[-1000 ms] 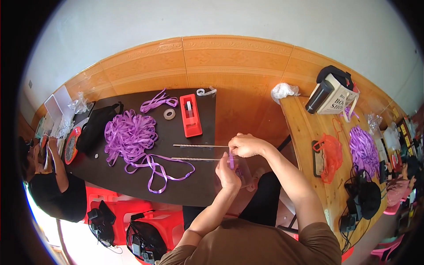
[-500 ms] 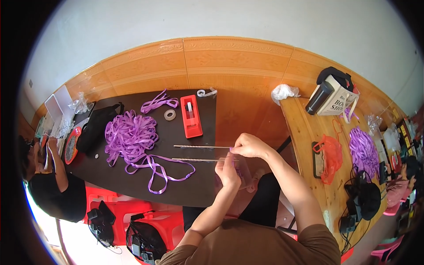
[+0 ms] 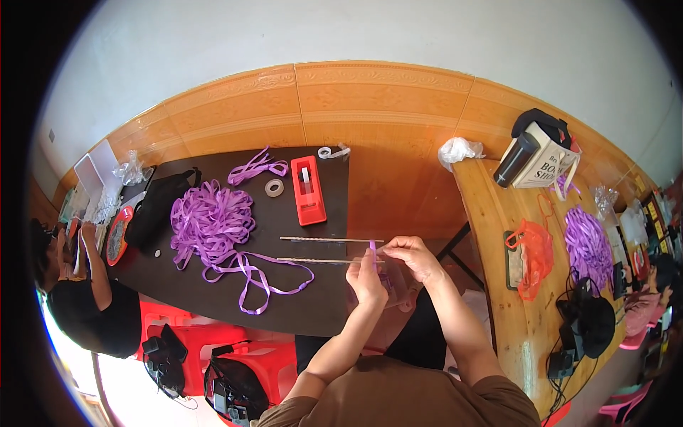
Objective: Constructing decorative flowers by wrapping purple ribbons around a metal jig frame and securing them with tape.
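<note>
We cannot tell what, if anything, the fingers of the right hand pinch beside a purple ribbon, partly hidden by the left hand. That hand also masks part of a clear container, while a red bag covers some of a dark slab. The lower edge crops the wearer's brown shirt.

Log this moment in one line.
left hand: pinching narrow purple ribbon; right hand: close beside; two thin pale twisted rods: overhanging dark table
</note>
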The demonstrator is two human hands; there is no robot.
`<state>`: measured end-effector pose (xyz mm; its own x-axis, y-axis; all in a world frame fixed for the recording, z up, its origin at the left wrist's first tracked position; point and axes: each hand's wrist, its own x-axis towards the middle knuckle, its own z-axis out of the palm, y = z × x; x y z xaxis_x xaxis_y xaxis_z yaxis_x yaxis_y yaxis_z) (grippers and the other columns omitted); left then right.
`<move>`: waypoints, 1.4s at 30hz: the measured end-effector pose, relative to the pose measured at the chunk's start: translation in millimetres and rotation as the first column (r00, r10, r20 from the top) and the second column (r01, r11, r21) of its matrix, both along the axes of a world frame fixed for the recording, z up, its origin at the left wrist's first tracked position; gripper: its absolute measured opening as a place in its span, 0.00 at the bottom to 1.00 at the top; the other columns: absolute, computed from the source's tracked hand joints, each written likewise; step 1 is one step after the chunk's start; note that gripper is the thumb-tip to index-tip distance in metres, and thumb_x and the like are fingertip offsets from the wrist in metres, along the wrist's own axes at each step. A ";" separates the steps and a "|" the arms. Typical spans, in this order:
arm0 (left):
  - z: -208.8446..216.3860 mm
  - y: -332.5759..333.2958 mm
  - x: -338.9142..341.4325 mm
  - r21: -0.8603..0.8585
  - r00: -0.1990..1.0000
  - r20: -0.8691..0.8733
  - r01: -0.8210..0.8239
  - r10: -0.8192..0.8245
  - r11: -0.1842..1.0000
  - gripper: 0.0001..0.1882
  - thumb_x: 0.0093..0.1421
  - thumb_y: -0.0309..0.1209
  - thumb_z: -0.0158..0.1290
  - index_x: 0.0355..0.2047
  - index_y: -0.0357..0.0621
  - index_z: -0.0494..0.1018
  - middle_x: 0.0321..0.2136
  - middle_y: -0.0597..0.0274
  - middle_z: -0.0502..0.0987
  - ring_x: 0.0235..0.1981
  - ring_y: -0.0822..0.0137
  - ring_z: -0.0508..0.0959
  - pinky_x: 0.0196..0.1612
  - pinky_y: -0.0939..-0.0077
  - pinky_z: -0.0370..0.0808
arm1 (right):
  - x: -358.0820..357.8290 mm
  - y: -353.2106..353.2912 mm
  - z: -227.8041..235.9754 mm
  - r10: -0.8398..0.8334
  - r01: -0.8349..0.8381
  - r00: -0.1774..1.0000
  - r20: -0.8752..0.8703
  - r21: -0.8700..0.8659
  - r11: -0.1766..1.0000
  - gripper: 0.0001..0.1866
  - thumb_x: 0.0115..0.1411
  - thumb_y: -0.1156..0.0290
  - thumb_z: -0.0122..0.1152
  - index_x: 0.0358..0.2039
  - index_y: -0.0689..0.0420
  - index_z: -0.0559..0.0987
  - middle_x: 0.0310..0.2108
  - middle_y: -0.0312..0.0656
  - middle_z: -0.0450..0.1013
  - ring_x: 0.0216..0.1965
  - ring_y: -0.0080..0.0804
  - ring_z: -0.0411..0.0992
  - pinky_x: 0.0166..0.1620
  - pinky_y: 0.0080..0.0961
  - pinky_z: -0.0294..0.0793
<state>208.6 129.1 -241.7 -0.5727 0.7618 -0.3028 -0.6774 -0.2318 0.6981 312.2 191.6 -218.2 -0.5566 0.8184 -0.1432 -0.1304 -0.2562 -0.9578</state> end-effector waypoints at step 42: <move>-0.1 -12.6 1.8 0.233 0.998 0.052 -0.032 0.020 0.972 0.07 0.57 0.23 0.52 0.22 0.40 0.70 0.27 0.62 0.76 0.29 0.76 0.71 0.37 0.83 0.66 | -26.7 42.1 61.1 0.047 -0.568 0.793 0.607 0.709 0.419 0.09 0.58 0.75 0.54 0.38 0.51 0.80 0.57 0.44 0.61 0.57 0.41 0.58 0.56 0.33 0.60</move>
